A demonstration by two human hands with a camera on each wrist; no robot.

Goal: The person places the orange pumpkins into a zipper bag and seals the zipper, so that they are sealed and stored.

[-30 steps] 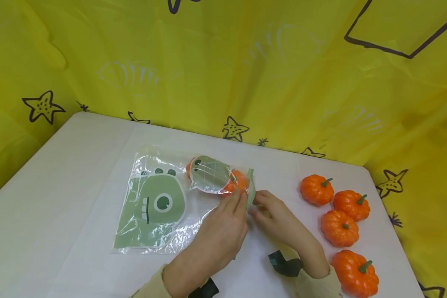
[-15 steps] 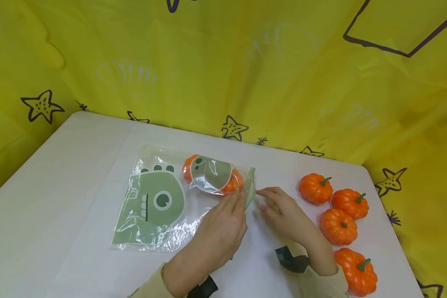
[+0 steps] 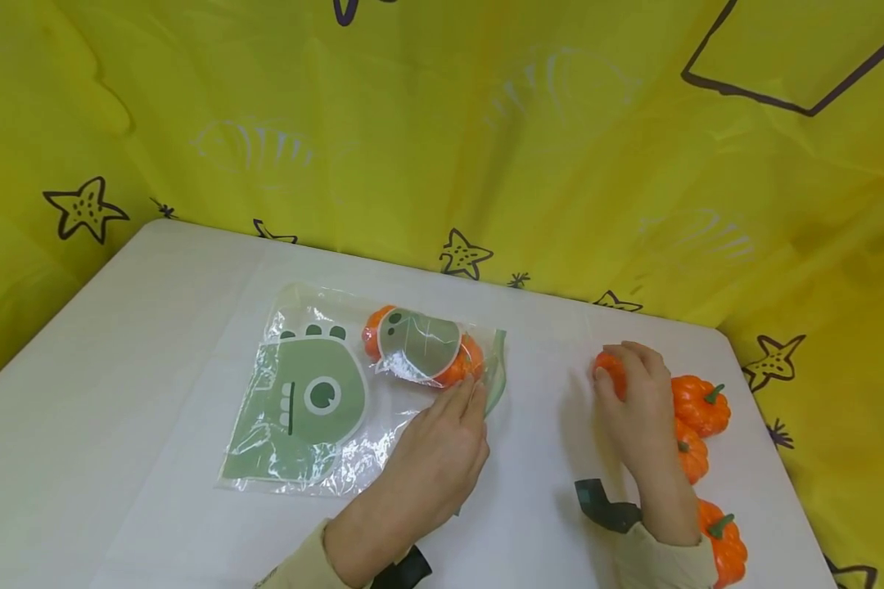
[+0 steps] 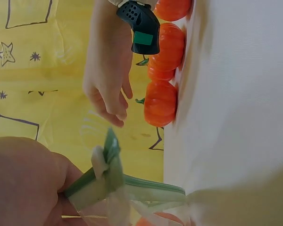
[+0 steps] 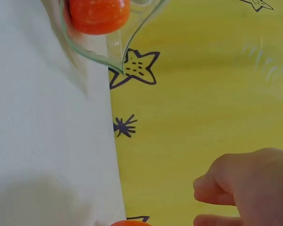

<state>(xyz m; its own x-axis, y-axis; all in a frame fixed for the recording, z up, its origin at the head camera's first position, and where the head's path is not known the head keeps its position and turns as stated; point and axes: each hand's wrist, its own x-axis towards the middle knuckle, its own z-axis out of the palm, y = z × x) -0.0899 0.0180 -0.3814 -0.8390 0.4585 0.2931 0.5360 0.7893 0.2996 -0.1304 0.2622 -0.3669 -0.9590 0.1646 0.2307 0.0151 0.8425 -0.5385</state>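
A clear zip bag (image 3: 295, 458) with a green monster print lies flat on the table, with two orange toy pumpkins (image 3: 462, 366) inside. My left hand (image 3: 430, 458) pinches the bag near its mouth; the left wrist view shows the green zip edge (image 4: 155, 186) standing apart there, by the hand. Over at the right, my right hand (image 3: 641, 401) reaches above the leftmost loose pumpkin (image 3: 610, 372), partly covering it. Its thumb and fingers are spread, and in the left wrist view a gap shows between fingers and pumpkin (image 4: 160, 103).
Several more loose pumpkins (image 3: 700, 405) stand in a row by the right edge of the white table (image 3: 155, 343). A yellow curtain (image 3: 383, 164) with drawn stars hangs behind the table. Black wrist devices (image 3: 607, 507) sit on both wrists.
My right hand has left the bag's mouth and moved right to the loose pumpkins. The left hand stays at the bag. The bagged pumpkins shifted slightly left early on.
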